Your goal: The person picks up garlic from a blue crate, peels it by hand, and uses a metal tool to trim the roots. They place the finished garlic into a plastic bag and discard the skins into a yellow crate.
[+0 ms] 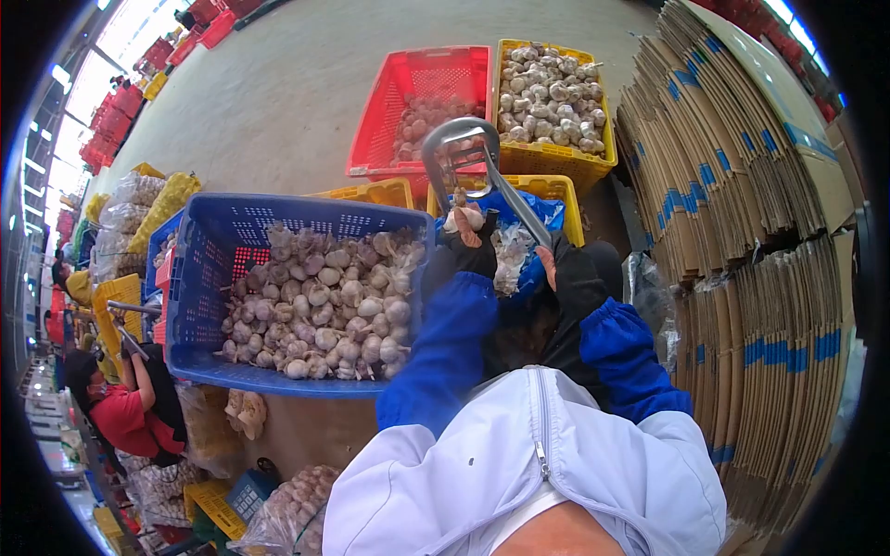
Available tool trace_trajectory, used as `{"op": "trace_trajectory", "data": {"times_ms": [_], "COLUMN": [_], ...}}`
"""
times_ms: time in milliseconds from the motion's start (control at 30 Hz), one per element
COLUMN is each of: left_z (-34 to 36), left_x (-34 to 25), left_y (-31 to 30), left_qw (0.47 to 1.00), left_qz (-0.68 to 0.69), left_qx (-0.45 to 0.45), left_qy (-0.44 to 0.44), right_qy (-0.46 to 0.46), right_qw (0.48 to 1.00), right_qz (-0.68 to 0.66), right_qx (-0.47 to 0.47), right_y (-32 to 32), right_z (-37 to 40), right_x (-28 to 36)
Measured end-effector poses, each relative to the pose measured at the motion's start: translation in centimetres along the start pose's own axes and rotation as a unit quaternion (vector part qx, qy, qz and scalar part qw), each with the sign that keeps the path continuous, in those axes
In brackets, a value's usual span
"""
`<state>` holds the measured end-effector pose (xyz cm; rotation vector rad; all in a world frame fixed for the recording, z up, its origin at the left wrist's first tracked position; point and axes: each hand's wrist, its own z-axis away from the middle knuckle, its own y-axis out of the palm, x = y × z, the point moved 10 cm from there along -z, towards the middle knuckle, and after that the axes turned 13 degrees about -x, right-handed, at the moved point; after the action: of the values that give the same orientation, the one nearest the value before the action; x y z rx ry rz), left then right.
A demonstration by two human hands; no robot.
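My left hand (466, 230) is closed around a garlic bulb (476, 217), its stem pointing up at the metal lever cutter (521, 206). The cutter has a broad curved head and a long handle slanting down toward me. My right hand (547, 266) grips the lower end of that handle; the dark sleeve hides part of it. Beneath my hands, a blue plastic bag (549, 210) lines a yellow crate (570, 199) and holds pale scraps (510, 255). On my left stands a blue crate (199, 306) with many garlic bulbs (324, 296).
Ahead are a red crate (375, 120) part-filled with bulbs and a full yellow crate (589, 167). Stacks of flattened cardboard (732, 176) rise close on my right. At far left sits another person (125, 408), near bagged garlic (130, 208).
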<state>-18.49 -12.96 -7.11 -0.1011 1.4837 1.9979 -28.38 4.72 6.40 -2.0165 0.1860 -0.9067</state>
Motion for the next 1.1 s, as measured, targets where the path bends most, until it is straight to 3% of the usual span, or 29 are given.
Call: {"op": "trace_trajectory", "data": {"times_ms": [100, 233, 400, 500, 567, 633, 667, 767, 867, 967, 1100], "left_z": [-1.8, -1.0, 1.1, 0.7, 2.7, 3.4, 1.8, 0.6, 1.6, 0.7, -2.4], "left_x": [-1.7, -2.3, -1.7, -0.8, -1.1, -1.5, 0.4, 0.7, 0.6, -0.3, 1.9], "left_y": [-2.3, -1.9, -0.9, -0.1, 3.3, 4.6, 3.4, 3.0, 3.9, 3.3, 0.0], "left_qw": [0.970, 0.953, 0.943, 0.931, 0.979, 0.974, 0.995, 0.990, 0.990, 0.956, 0.993], "left_qz": [-0.091, -0.130, -0.202, -0.283, -0.159, -0.174, 0.032, -0.061, -0.039, -0.232, -0.084], "left_qx": [-0.129, -0.150, -0.099, -0.041, 0.005, 0.036, 0.093, 0.128, 0.133, 0.132, 0.086], "left_qy": [0.184, 0.227, 0.245, 0.228, 0.128, 0.141, 0.011, 0.021, -0.023, 0.120, 0.016], "right_qy": [0.005, 0.001, -0.007, -0.002, -0.010, -0.024, -0.033, -0.043, -0.036, -0.044, -0.078], "right_qw": [1.000, 1.000, 0.999, 0.997, 0.996, 0.996, 0.996, 0.996, 0.997, 0.994, 0.978], "right_qz": [0.011, 0.029, 0.049, 0.081, 0.085, 0.078, 0.069, 0.042, 0.031, 0.022, 0.070], "right_qx": [0.016, -0.007, -0.005, 0.008, 0.001, -0.021, -0.040, -0.068, -0.068, -0.099, -0.180], "right_y": [-0.6, -1.6, -1.8, -1.5, -0.8, 0.4, 1.0, 1.3, 2.2, 3.5, 7.3], "right_z": [-0.1, -0.4, -0.3, -0.1, -0.1, 0.3, 0.6, 0.9, 0.9, 1.1, 0.9], "right_x": [0.6, 1.4, 1.9, 1.8, 1.2, 0.4, -0.2, -0.3, -0.9, -1.9, -3.8]}}
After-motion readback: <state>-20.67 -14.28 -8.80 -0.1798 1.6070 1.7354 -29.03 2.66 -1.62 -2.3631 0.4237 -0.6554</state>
